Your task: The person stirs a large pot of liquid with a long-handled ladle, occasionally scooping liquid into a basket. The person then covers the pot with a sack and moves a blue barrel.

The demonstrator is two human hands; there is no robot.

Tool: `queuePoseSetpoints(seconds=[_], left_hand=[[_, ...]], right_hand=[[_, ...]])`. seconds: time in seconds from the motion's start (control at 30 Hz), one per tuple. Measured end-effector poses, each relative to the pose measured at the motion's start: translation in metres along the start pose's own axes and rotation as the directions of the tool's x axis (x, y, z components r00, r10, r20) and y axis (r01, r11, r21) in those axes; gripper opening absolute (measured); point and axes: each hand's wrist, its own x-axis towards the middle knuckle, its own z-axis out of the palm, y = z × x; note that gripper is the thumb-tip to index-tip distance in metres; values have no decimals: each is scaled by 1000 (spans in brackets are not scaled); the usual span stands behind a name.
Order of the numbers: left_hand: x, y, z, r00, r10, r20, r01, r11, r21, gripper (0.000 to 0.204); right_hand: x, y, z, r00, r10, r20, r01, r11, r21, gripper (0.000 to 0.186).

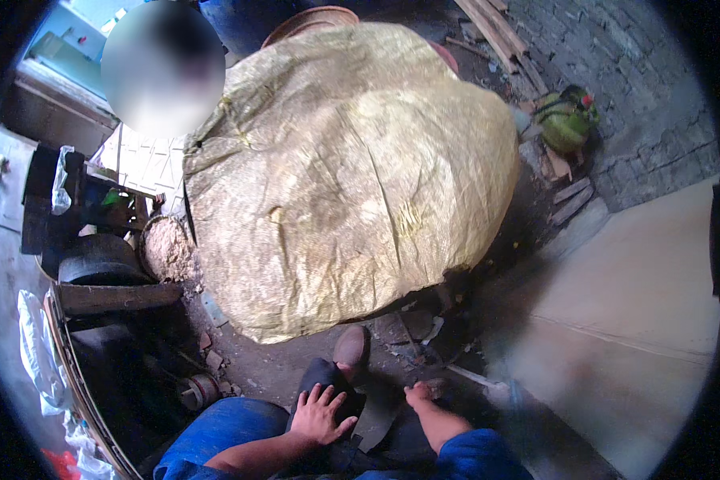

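My left hand [322,414] lies flat with its fingers spread on my dark-trousered knee [323,378], holding nothing. Lower right of centre, my right hand [419,393] hangs near my other leg with its fingers curled in. Whether anything is inside those fingers is hidden. In front of me a big yellowish woven plastic sheet [352,184], creased and bulging, covers a broad rounded heap or container; neither hand touches it. My brown shoe [352,346] stands close to the sheet's near edge.
A basket [168,250] of pale crumbly material and a dark round pan [100,259] stand left. A person [164,72] is at the upper left. At right are a pale board [640,312], a green rounded object [566,122] and wooden planks [504,40]. Rubble lies on the floor.
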Motion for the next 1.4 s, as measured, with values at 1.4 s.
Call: queuePoseSetpoints(seconds=[1.4], left_hand=[[-134, -149, -211, 983, 58, -176, -167, 692, -703, 66]], right_hand=[[-389, -128, -260, 901, -357, -247, 389, 917, 94, 35]])
